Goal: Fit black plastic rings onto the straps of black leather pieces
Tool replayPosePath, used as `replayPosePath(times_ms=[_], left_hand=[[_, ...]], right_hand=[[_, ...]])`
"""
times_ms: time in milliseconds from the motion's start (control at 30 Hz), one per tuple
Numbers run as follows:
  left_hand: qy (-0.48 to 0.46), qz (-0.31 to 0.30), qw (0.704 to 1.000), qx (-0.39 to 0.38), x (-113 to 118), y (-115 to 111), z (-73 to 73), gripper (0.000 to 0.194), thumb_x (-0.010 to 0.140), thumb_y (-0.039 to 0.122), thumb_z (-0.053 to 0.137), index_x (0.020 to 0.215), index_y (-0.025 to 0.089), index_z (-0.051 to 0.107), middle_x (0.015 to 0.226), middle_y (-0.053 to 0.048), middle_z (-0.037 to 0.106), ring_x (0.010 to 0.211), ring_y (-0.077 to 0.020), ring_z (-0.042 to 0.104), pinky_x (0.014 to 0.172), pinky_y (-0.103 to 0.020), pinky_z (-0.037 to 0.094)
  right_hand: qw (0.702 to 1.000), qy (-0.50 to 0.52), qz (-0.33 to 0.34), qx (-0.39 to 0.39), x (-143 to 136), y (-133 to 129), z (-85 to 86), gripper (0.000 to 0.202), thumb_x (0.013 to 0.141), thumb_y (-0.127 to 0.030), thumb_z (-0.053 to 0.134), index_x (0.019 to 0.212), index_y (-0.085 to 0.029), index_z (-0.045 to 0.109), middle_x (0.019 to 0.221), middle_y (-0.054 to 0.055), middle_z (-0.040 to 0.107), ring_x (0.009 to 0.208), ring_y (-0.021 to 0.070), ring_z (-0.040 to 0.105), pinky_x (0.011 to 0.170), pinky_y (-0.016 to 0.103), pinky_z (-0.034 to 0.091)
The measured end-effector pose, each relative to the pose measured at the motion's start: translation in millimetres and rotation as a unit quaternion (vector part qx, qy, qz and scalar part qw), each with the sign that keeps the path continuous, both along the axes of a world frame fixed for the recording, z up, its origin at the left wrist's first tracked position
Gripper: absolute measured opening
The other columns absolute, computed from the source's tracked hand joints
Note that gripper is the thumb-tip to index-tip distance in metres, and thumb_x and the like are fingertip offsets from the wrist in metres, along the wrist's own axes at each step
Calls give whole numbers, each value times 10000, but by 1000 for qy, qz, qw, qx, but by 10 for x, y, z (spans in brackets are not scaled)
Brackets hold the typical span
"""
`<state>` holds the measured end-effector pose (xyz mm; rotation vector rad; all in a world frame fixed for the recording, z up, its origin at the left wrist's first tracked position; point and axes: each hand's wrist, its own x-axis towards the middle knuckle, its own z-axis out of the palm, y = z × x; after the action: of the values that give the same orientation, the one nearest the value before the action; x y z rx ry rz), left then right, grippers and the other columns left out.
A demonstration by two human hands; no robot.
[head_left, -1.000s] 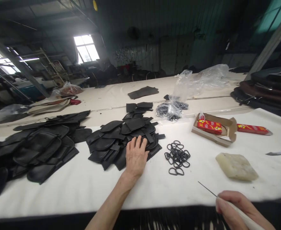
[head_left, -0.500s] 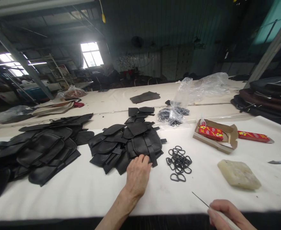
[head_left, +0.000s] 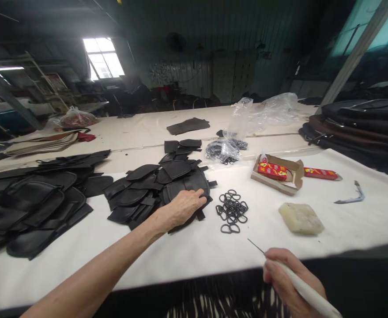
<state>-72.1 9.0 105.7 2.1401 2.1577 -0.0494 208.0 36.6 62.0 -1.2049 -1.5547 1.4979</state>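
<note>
My left hand (head_left: 185, 206) lies over the right side of the middle pile of black leather pieces (head_left: 144, 171), its fingers bent onto the top piece; whether they grip it I cannot tell. My right hand (head_left: 288, 276) is closed round the pale handle of an awl (head_left: 308, 293), whose thin metal tip points up and left over the table's front edge. Right of the middle pile lies a heap of black D-rings (head_left: 231, 210). Another, larger pile of black leather pieces (head_left: 31, 198) is at the left.
A yellowish block (head_left: 301, 218), an open cardboard box (head_left: 278, 187) with red packets and a blue-grey metal tool (head_left: 351, 198) are on the right. Plastic bags (head_left: 269, 115) lie further back. Dark stacked goods (head_left: 355, 128) stand at the back right.
The view has shifted, and things on the table appear further left. My left hand has moved further onto the pile. My right hand still holds the awl and shows more fully.
</note>
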Motion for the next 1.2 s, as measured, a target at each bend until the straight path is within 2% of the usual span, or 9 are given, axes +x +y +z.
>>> replayPosePath(times_ms=[133, 233, 333, 400, 533, 667, 867, 1033, 1200], left_hand=[[-24, 56, 998, 15, -23, -64, -13, 213, 777, 44, 421, 772, 186, 580, 821, -41, 544, 698, -158, 533, 621, -272, 391], [-51, 112, 992, 34, -11, -191, 61, 150, 768, 97, 466, 706, 179, 575, 773, -24, 543, 664, -148, 529, 603, -264, 390], [-105, 156, 980, 69, 108, -383, 204, 140, 804, 189, 472, 696, 185, 563, 744, -6, 544, 659, -135, 524, 600, -243, 392], [-208, 213, 949, 104, 243, -514, 291, 169, 802, 254, 497, 649, 188, 525, 666, 20, 505, 582, -114, 482, 534, -219, 366], [-449, 316, 830, 95, 543, -684, 288, 274, 777, 327, 529, 570, 200, 402, 507, 75, 308, 422, -80, 344, 410, -205, 253], [-545, 338, 766, 54, 786, -703, 15, 256, 781, 331, 504, 582, 196, 415, 482, 83, 304, 394, -75, 332, 396, -200, 253], [-559, 380, 735, 54, 986, -649, -399, 193, 780, 311, 477, 718, 158, 576, 452, 65, 423, 395, -86, 388, 411, -198, 308], [-580, 407, 705, 42, 1000, -622, -444, 217, 765, 306, 493, 765, 134, 626, 436, 42, 497, 344, -73, 374, 402, -203, 296], [-575, 393, 716, 46, 1010, -607, -418, 241, 776, 300, 479, 786, 127, 646, 438, 36, 504, 365, -80, 407, 416, -202, 319]], right_hand=[[997, 5, 69, 38, -136, 70, -33, 326, 809, -507, 554, 836, -186, 610, 535, -21, 525, 418, 98, 404, 380, 207, 327], [968, -48, 112, 220, -240, 185, -139, 195, 894, -362, 487, 891, -187, 573, 681, 15, 576, 574, 135, 543, 528, 216, 445], [900, -106, 124, 404, -344, 314, -283, 134, 912, -199, 438, 971, -173, 555, 793, 65, 610, 727, 184, 591, 667, 278, 479], [873, -121, 146, 449, -412, 372, -357, 182, 894, -126, 425, 985, -166, 578, 836, 92, 631, 788, 220, 594, 708, 327, 476], [845, -136, 180, 485, -526, 402, -393, 241, 864, -45, 416, 922, -154, 623, 998, 148, 651, 946, 280, 582, 816, 395, 454], [839, -138, 198, 487, -571, 407, -386, 248, 867, -56, 408, 868, -157, 635, 840, 125, 662, 852, 255, 600, 780, 364, 469], [889, -102, 161, 416, -488, 514, -497, 294, 832, -108, 366, 928, -172, 636, 784, 85, 657, 735, 219, 618, 691, 331, 487], [953, -53, 106, 278, -452, 551, -359, 119, 861, -251, 474, 880, -195, 577, 852, 59, 683, 742, 203, 651, 683, 309, 508], [974, -7, 152, 166, -552, 398, -29, 138, 839, -341, 547, 806, -207, 552, 798, 30, 684, 727, 188, 649, 645, 275, 501]])
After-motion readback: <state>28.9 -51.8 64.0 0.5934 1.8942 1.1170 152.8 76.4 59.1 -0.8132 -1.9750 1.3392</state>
